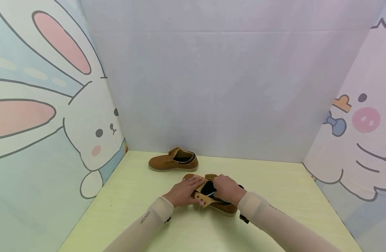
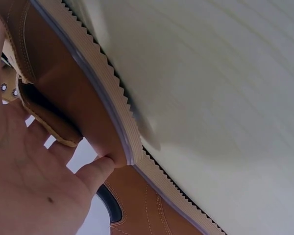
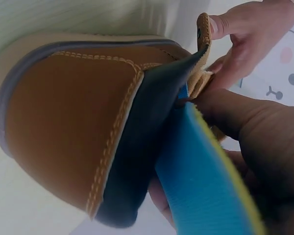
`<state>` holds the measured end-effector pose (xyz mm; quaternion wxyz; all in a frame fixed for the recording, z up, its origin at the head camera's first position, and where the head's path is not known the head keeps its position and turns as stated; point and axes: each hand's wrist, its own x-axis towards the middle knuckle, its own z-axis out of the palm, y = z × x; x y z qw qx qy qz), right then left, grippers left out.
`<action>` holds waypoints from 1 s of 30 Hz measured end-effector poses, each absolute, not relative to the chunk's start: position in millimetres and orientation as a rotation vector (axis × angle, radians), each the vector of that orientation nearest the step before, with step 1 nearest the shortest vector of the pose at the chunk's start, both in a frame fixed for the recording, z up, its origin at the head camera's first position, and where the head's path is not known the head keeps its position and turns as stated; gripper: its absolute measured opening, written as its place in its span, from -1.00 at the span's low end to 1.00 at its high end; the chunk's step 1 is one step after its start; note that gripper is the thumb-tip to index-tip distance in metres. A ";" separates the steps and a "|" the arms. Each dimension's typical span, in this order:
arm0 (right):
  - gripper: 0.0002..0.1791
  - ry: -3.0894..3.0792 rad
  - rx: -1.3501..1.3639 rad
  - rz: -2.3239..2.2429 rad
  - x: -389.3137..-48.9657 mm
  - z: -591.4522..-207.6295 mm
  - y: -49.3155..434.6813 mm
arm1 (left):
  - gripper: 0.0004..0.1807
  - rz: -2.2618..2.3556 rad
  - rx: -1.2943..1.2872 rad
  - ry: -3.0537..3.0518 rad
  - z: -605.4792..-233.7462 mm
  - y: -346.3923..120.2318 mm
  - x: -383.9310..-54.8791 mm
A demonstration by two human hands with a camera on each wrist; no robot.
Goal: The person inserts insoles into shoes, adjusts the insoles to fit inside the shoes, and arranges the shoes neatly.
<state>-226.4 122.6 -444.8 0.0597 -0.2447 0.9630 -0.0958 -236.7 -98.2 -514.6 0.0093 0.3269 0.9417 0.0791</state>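
A brown shoe with a pale sole rests on the table, its lace flaps spread apart. My left hand grips its front, fingers over the toe and thumb on the near eyelet flap. My right hand is over the shoe opening. In the right wrist view, this hand pinches a blue insole with a yellow edge. Part of the insole reaches into the shoe past the dark collar; its front end is hidden inside.
A second brown shoe stands upright behind, toe to the left, near the back wall. Cartoon-printed side walls flank the pale yellow table.
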 end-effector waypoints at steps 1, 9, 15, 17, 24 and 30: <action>-0.75 2.922 -0.745 -0.278 -227.3 -446.8 121.4 | 0.06 0.251 1.020 2.942 -515.0 -98.3 -236.6; -0.79 2.971 -0.772 -0.209 -232.0 -455.4 111.3 | 0.05 0.304 1.036 2.933 -517.2 -98.6 -236.7; -0.80 2.994 -0.785 -0.208 -231.6 -458.3 105.4 | 0.05 0.311 1.035 2.934 -517.2 -99.0 -236.8; -0.82 2.996 -0.791 -0.203 -232.1 -459.4 103.7 | 0.05 0.317 1.031 2.933 -516.7 -99.3 -237.1; -0.91 2.978 -0.818 -0.260 -236.6 -466.6 100.2 | 0.05 0.332 1.031 2.928 -516.4 -99.6 -237.1; -0.94 2.965 -0.873 -0.292 -241.7 -477.1 99.7 | 0.05 0.335 1.039 2.927 -516.3 -98.9 -236.6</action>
